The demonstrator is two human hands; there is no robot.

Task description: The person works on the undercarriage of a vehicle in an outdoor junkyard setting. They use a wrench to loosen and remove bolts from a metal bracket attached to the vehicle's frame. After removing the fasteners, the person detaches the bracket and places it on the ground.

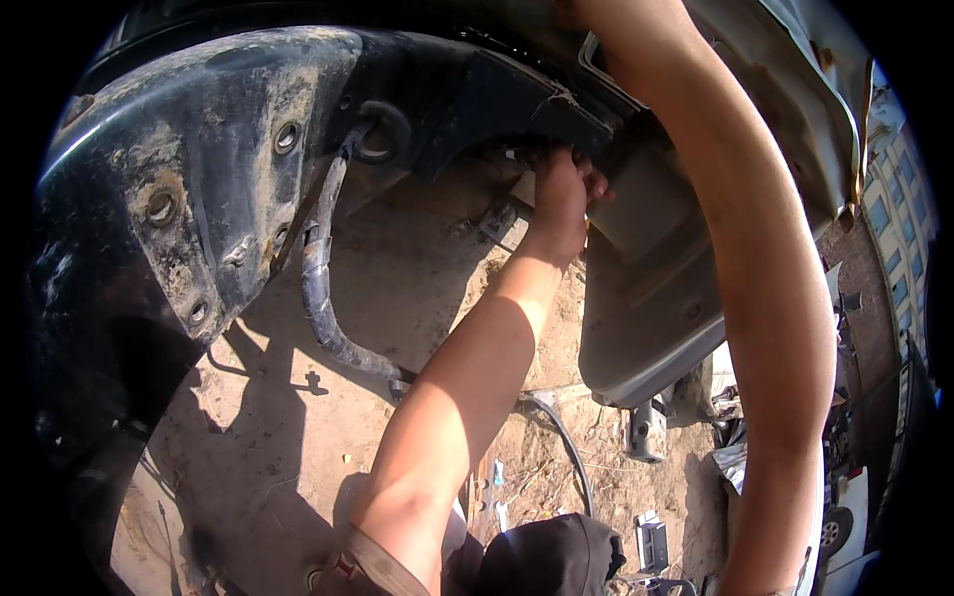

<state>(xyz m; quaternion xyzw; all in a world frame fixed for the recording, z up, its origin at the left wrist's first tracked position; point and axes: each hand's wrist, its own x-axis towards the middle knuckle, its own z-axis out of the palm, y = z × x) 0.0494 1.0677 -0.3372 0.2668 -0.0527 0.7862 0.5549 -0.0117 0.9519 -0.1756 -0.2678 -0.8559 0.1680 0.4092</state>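
Black car body shell (199, 149), tipped up over bare dirt — hands working at its underside

Propped on edge, the dirt-caked shell leaves its bolt holes and underside fittings open to reach from the sandy ground (268, 417). Beside it a grey metal panel (646, 298) hangs down, and the right forearm (765, 298) arches over it, its hand out of view past the top edge, so its grip cannot be told. A ribbed black hose (318, 288) droops loose from the shell toward the ground. The left hand (561, 199) reaches up into the shaded gap between shell and panel — fingers curled together on a small fitting there, too dark to identify.
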